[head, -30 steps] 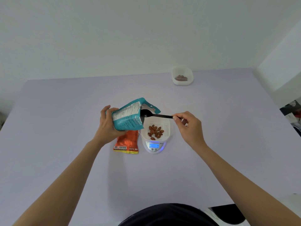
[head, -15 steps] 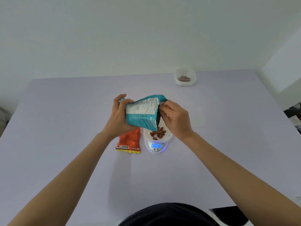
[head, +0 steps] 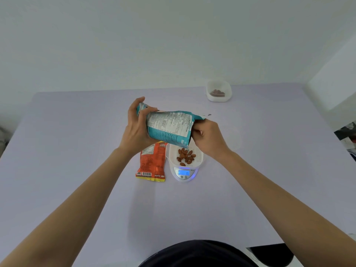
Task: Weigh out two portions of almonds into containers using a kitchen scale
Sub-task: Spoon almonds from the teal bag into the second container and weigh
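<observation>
Almonds (head: 185,156), roughly a dozen, lay in the white container (head: 200,155) on the scale (head: 184,173); a second container (head: 218,91) held a few. The left hand (head: 137,128) gripped the teal bag (head: 169,126); the right hand (head: 209,138) was curled at its mouth, what it held hidden.

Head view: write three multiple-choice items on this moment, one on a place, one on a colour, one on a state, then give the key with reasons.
1. Where does the orange packet lie?
A. Flat on the table, just left of the scale
B. Inside the far container
C. On top of the scale

2. What colour is the bag held between the hands?
A. Red
B. Teal
C. Yellow

3. What state is the scale in?
A. Switched off, dark display
B. Lit display, container with almonds on it
C. Lit display, nothing on it

Key: 1 A, the packet lies flat beside the scale's left edge. 2 B, the bag is teal with a white label panel; the left hand grips its base and the right hand is at its mouth. 3 B, the display glows blue and the white container on the scale holds almonds.
</observation>
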